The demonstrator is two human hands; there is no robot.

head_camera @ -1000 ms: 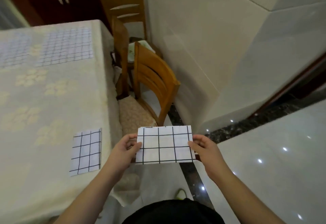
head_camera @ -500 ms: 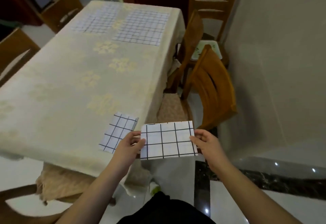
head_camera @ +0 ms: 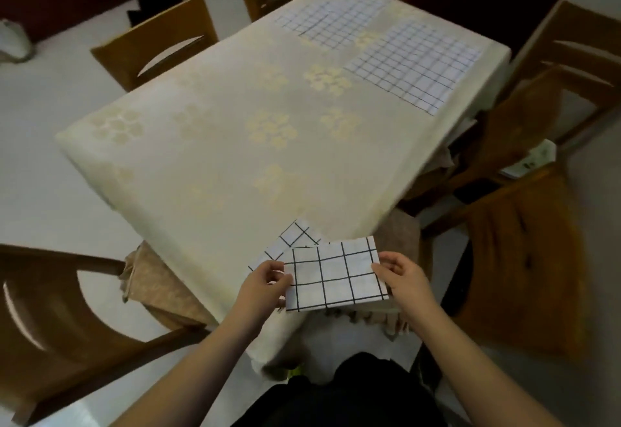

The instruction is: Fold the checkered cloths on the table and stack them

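Risk of a skewed stack: I judge that my folded white cloth with the black grid, held just above the folded checkered cloth lying at the near corner of the cream floral-covered surface, could land askew or slip off the edge, being partly beyond it. My left hand pinches its 9 o'clock edge, my right hand its 3 o'clock edge, fingers curled narrowly, forearms converging. Two unfolded checkered cloths lie at 1 o'clock.
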